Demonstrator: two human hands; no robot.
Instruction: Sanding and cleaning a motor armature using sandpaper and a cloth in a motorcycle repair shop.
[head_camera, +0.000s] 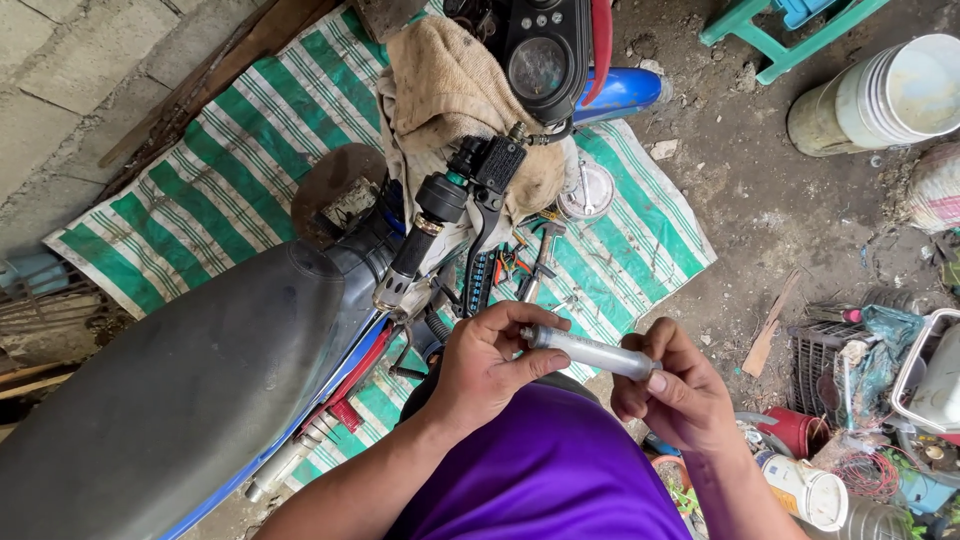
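At top centre of the frame, a black instrument panel (543, 50) on the motorcycle, holding a round glass-fronted dial (538, 68), greyish and dull. At upper right, a stack of white plastic buckets (890, 95) lying on its side on the dirt floor, outer wall stained olive-brown. At lower right, a small white can (803, 490) with a blue and orange label, tipped on its side. Just above it, a red tin (797, 430), partly hidden. At the right edge, a white rectangular container (932, 375), cut off by the frame.
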